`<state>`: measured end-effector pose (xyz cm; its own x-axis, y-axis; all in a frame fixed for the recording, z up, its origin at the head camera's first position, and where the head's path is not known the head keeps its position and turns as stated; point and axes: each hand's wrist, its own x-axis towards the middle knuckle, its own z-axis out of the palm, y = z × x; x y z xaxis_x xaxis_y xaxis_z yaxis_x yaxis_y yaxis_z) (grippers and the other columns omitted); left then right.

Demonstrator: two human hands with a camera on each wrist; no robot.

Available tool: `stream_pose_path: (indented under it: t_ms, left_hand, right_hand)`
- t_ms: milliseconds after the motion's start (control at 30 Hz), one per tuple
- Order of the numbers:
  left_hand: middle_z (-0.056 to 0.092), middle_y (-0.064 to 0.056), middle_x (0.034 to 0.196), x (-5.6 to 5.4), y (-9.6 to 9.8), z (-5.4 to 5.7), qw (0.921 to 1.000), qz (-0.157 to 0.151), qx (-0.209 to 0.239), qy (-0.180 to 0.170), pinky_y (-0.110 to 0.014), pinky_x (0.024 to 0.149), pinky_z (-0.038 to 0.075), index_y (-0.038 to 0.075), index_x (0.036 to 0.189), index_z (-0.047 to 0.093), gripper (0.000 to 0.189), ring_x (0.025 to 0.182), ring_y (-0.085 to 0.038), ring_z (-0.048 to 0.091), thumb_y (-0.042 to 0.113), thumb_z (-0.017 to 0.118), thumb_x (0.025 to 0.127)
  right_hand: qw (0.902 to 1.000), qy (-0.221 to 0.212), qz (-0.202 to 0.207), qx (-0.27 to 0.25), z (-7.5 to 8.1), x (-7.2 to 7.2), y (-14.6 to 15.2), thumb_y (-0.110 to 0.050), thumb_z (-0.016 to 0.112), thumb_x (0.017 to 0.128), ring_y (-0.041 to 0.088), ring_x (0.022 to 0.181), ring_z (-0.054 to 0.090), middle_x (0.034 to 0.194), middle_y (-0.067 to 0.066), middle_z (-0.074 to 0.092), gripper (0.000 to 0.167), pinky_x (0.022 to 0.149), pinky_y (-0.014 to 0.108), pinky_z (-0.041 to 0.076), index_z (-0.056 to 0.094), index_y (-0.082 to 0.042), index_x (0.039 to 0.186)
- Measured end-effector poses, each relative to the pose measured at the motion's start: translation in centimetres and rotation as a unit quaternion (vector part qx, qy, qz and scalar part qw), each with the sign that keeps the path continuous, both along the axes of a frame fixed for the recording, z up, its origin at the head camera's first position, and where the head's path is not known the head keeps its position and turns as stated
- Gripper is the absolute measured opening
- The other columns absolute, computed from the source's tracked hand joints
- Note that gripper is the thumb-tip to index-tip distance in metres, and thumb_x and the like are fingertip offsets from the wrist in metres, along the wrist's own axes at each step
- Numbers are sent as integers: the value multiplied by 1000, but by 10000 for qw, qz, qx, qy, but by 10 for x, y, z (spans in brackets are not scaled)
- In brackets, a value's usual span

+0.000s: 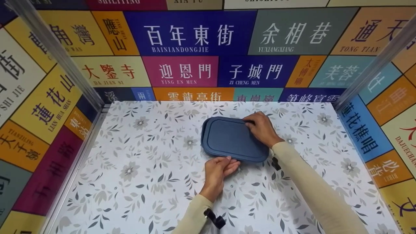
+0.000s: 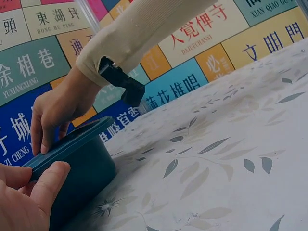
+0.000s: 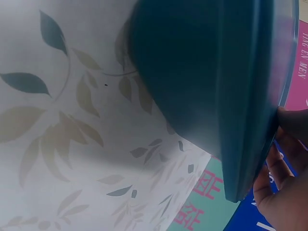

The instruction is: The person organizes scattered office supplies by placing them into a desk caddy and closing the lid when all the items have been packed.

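Note:
A dark blue food container (image 2: 89, 168) stands on the patterned tabletop, its rounded rectangular lid (image 1: 237, 136) lying over the top. Along the left side in the head view, the lid's edge sits slightly off the rim beneath. My left hand (image 1: 218, 175) is at the near side, thumb on the lid's edge and fingers below it, pinching the rim. At the far right corner, my right hand (image 1: 264, 128) grips the lid's edge with bent fingers. The right wrist view shows the container's smooth side wall (image 3: 178, 62) and the fingers at the rim's end.
The tabletop (image 1: 156, 182) has a white cover with grey leaves and flowers. Panels of coloured street-name signs (image 1: 188, 32) rise behind it and at both sides. Metal posts (image 1: 61, 55) stand at the back corners. Each sleeve carries a black strap (image 1: 214, 218).

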<state>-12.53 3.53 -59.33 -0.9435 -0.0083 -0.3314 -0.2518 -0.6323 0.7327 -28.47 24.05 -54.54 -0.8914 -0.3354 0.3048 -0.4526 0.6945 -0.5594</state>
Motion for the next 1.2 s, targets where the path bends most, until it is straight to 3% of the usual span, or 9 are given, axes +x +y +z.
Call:
stream_pose_path:
  t_ms: [667,1200]
  left_hand:
    - [77,-33,100,-7,3,-2,9999,10,101,18,-42,88,66,-18,107,68,14,91,-36,83,-5,69,103]
    - [76,-36,105,-8,0,-3,10000,32,-53,-16,-43,87,67,-14,110,65,15,93,-37,83,-2,72,103]
  right_hand:
    - [9995,-65,-278,102,-2,-6,-10,1,71,104,37,114,67,116,17,79,22,103,56,53,84,-2,122]
    - [9993,-106,-80,359,-3,-9,-13,7,62,105,37,114,65,119,15,80,31,105,56,50,83,-3,126]
